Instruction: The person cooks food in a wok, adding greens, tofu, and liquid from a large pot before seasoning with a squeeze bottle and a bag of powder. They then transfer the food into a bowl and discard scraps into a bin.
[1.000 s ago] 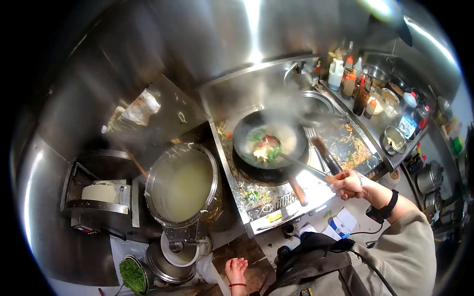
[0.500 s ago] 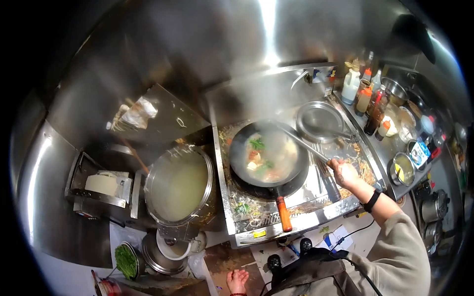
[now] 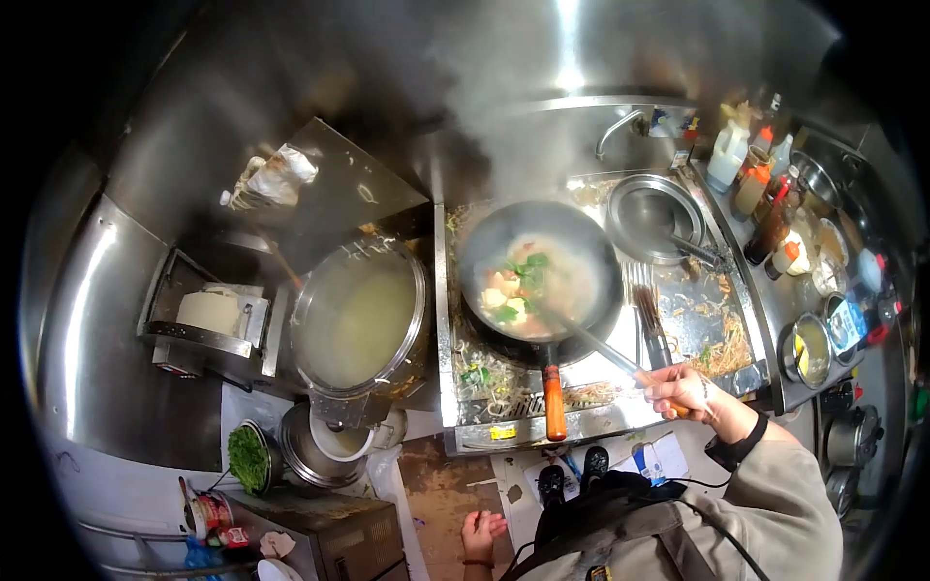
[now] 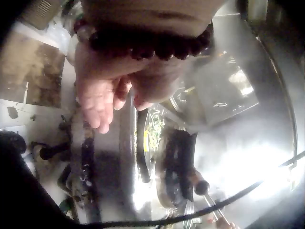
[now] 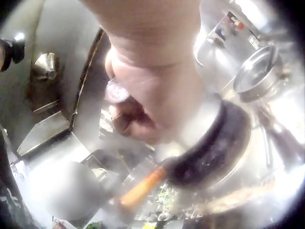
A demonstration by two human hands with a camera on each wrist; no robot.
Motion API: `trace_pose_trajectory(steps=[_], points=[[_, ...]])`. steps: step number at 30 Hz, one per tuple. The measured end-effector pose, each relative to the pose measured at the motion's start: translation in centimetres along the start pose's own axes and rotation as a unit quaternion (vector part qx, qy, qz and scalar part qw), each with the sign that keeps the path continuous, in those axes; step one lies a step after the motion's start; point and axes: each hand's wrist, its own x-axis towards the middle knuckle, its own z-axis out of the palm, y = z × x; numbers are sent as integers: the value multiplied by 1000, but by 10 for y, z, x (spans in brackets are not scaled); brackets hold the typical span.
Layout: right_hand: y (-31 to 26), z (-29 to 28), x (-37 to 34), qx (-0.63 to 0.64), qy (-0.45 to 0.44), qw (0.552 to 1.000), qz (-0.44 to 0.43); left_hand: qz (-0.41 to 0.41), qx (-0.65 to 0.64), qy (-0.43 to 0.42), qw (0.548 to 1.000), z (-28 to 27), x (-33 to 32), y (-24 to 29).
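Observation:
My right hand (image 3: 681, 392) grips the wooden end of a long-handled ladle (image 3: 608, 351), whose head lies in the wok among the food. The dark wok (image 3: 591, 242) sits on the stove, holding cloudy liquid, green leaves and pale and reddish pieces (image 3: 504, 290); steam rises from it. Its orange wooden handle (image 3: 554, 402) points toward the body and no hand touches it. Low in the head view my left hand (image 3: 481, 533) hangs free with loosely bent fingers. The left wrist view shows that hand (image 4: 119, 88) holding nothing, a beaded bracelet at its wrist.
Left of the stove stands a large pot of cloudy liquid (image 3: 354, 315), with a bowl of greens (image 3: 250, 457) below it. A round metal pan (image 3: 656, 219) and brushes (image 3: 651, 320) lie right of the wok. Bottles (image 3: 728, 155) and a metal bowl (image 3: 816, 351) line the right counter.
The ladle's handle end and my right hand have shifted lower, and the ladle has swung back across the wok. The food has moved about in the liquid. My left hand stays empty.

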Motion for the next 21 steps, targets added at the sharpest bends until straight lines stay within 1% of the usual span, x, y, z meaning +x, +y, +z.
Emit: trace_pose_trajectory(steps=[1,2,4,5,6,7,8,11,12,13,15,16,17,19,21], points=[[7,-1,-3,-45,23,998,-23,4,-8,-1,1000,-2,5,0],[4,6,-14,-96,48,994,-31,11,-10,-13,1000,-3,8,12],[-7,21,-35,-195,96,975,-48,38,8,-5,999,0,10,36],[2,13,-30,-303,122,933,-149,53,18,0,998,-1,13,47],[17,-7,-18,-403,145,870,-245,69,13,2,998,-3,17,54],[27,-16,-12,-492,166,786,-334,79,8,6,997,-5,22,58],[-2,27,-47,-544,194,762,-291,87,4,9,996,-8,27,60],[1,35,-54,-582,217,731,-282,87,1,9,996,-14,36,61],[8,35,-51,-546,219,747,-309,85,2,3,996,-17,42,54],[9,43,-53,-530,221,767,-286,82,3,-4,997,-19,43,50],[19,40,-42,-519,203,775,-298,67,4,-18,998,-18,43,40],[19,39,-35,-536,186,777,-272,60,5,-24,998,-18,44,38],[28,33,-21,-542,189,770,-280,60,13,-30,998,-19,44,33],[46,9,14,-587,192,732,-288,58,26,-42,997,-20,45,23],[61,-12,47,-594,235,699,-320,63,41,-47,996,-21,39,21]])
